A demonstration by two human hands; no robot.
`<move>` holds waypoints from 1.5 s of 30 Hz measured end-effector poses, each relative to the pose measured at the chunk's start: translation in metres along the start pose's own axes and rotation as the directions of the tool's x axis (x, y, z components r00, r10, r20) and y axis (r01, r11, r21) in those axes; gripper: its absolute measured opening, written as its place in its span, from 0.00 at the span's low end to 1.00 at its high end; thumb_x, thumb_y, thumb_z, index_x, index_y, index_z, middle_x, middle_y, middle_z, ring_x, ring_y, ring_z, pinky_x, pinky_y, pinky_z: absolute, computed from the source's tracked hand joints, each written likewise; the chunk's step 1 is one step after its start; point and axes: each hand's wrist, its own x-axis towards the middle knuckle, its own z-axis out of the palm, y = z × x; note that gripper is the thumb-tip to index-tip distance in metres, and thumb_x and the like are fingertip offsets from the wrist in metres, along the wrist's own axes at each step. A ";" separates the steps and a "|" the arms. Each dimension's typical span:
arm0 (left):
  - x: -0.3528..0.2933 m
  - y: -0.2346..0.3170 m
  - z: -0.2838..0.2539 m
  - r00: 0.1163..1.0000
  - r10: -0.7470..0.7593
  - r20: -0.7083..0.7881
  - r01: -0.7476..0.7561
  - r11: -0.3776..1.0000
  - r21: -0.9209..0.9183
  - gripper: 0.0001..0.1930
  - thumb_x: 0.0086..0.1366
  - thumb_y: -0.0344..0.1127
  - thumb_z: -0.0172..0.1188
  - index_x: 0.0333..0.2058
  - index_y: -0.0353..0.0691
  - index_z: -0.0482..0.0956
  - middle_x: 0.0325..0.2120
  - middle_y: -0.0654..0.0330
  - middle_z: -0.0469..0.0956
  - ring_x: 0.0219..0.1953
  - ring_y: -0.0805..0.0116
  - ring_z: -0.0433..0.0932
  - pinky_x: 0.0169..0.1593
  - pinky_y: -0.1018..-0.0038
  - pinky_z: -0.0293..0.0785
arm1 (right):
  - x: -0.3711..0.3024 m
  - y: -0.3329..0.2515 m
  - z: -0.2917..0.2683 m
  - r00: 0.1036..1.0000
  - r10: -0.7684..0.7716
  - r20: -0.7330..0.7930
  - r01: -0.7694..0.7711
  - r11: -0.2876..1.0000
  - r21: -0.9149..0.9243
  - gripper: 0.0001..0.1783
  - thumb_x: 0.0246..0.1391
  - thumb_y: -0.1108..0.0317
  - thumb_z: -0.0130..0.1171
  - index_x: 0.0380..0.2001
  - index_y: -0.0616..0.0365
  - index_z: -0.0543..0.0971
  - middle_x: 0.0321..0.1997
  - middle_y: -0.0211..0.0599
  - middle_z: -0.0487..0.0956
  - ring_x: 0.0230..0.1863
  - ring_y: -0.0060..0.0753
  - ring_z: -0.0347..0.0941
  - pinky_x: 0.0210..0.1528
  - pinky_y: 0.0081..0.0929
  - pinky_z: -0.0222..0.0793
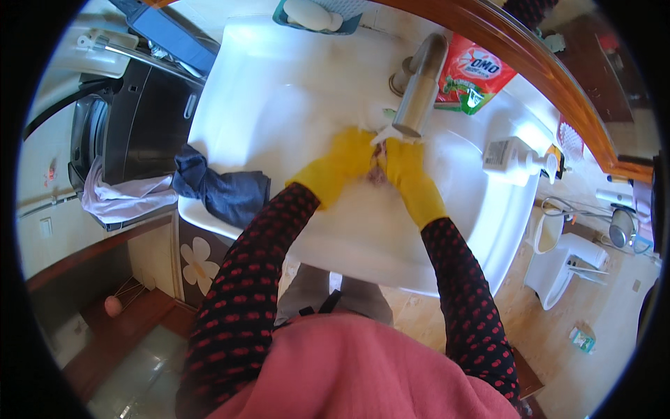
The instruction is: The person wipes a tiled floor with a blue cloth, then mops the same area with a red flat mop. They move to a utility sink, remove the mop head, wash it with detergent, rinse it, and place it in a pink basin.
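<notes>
My left hand (342, 159) and my right hand (413, 174), both in yellow rubber gloves, meet over the middle of a white washbasin (241, 91). Between them they grip a small bunched cloth (377, 173), whitish with dark pinkish patches. Its kind is hard to make out, since the gloves cover most of it. Both hands are closed, the left one blurred. Just beyond them, the metal faucet (421, 87) reaches over the basin, its spout end close above my right hand.
A dark blue cloth (222, 187) drapes over the basin's left rim. Behind the faucet stands a red detergent bag (474, 73); a white pump bottle (513, 160) lies at the right. A teal soap tray (349, 19) sits at the back. Left stands a dark washing machine (150, 119).
</notes>
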 end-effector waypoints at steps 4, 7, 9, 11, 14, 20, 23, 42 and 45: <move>0.019 -0.018 -0.035 1.000 0.001 -0.016 -0.010 0.827 -0.563 0.17 0.65 0.49 0.57 0.41 0.40 0.80 0.34 0.48 0.81 0.38 0.50 0.79 0.42 0.56 0.75 | -0.016 -0.002 -0.035 0.933 0.053 -0.355 0.131 0.870 0.475 0.13 0.57 0.59 0.56 0.38 0.58 0.80 0.39 0.51 0.81 0.45 0.56 0.75 0.46 0.44 0.70; -0.005 -0.022 -0.064 0.971 -0.211 0.112 0.237 0.786 -0.571 0.16 0.60 0.44 0.61 0.41 0.38 0.79 0.35 0.47 0.80 0.41 0.54 0.79 0.46 0.57 0.73 | -0.068 -0.005 -0.053 0.974 -0.055 -0.220 0.175 0.800 0.574 0.14 0.56 0.63 0.58 0.42 0.58 0.80 0.40 0.49 0.81 0.46 0.54 0.76 0.47 0.41 0.71; -0.049 -0.015 -0.058 0.967 0.146 -0.209 -0.143 0.989 0.032 0.17 0.58 0.42 0.63 0.42 0.38 0.79 0.37 0.48 0.80 0.42 0.57 0.79 0.49 0.60 0.73 | -0.082 -0.012 -0.051 0.969 -0.099 -0.226 0.173 0.927 0.333 0.22 0.55 0.57 0.58 0.50 0.56 0.78 0.49 0.48 0.78 0.52 0.53 0.73 0.54 0.41 0.68; -0.070 0.000 -0.039 0.891 0.379 -0.252 -0.280 0.893 0.353 0.16 0.58 0.39 0.62 0.43 0.37 0.79 0.41 0.48 0.80 0.44 0.55 0.79 0.50 0.59 0.74 | -0.080 -0.021 -0.039 0.905 -0.250 -0.345 0.227 0.968 -0.108 0.26 0.54 0.55 0.59 0.54 0.55 0.76 0.55 0.47 0.76 0.56 0.53 0.70 0.57 0.42 0.67; -0.045 0.000 -0.018 0.936 0.299 0.184 -0.351 0.785 0.511 0.16 0.59 0.39 0.61 0.45 0.40 0.79 0.44 0.48 0.79 0.48 0.54 0.78 0.52 0.58 0.74 | -0.049 -0.028 -0.023 0.988 -0.115 -0.102 0.105 0.989 -0.099 0.35 0.48 0.55 0.63 0.59 0.54 0.71 0.59 0.48 0.73 0.59 0.55 0.66 0.60 0.43 0.65; 0.012 -0.027 -0.022 0.970 0.242 -0.036 -0.236 0.964 0.124 0.17 0.61 0.45 0.60 0.42 0.39 0.80 0.35 0.52 0.82 0.40 0.49 0.80 0.44 0.57 0.75 | -0.007 -0.019 -0.047 0.979 0.184 0.091 -0.205 0.850 0.486 0.22 0.55 0.52 0.57 0.45 0.58 0.78 0.45 0.46 0.81 0.46 0.48 0.77 0.47 0.40 0.72; 0.006 -0.031 -0.052 0.969 0.075 -0.236 -0.116 0.979 -0.165 0.13 0.61 0.43 0.61 0.39 0.40 0.79 0.29 0.51 0.82 0.32 0.48 0.81 0.38 0.58 0.76 | -0.029 -0.026 -0.062 0.976 0.132 -0.174 -0.021 0.849 0.528 0.23 0.53 0.56 0.59 0.49 0.57 0.77 0.45 0.47 0.80 0.46 0.50 0.76 0.48 0.40 0.72; -0.002 -0.047 -0.065 0.989 -0.031 0.141 0.105 0.827 -0.552 0.22 0.61 0.47 0.61 0.45 0.35 0.78 0.36 0.51 0.82 0.36 0.56 0.81 0.43 0.68 0.75 | -0.055 -0.018 -0.058 0.949 0.077 -0.305 0.080 0.878 0.471 0.28 0.52 0.61 0.59 0.57 0.55 0.73 0.51 0.51 0.78 0.53 0.58 0.72 0.56 0.42 0.68; -0.038 -0.045 -0.061 0.988 0.148 -0.051 -0.154 0.973 -0.172 0.18 0.64 0.46 0.58 0.43 0.38 0.79 0.38 0.48 0.81 0.40 0.51 0.80 0.45 0.60 0.75 | -0.092 -0.026 -0.049 0.969 -0.074 -0.237 0.157 0.923 0.350 0.31 0.51 0.61 0.61 0.59 0.51 0.71 0.58 0.51 0.73 0.57 0.56 0.69 0.58 0.41 0.66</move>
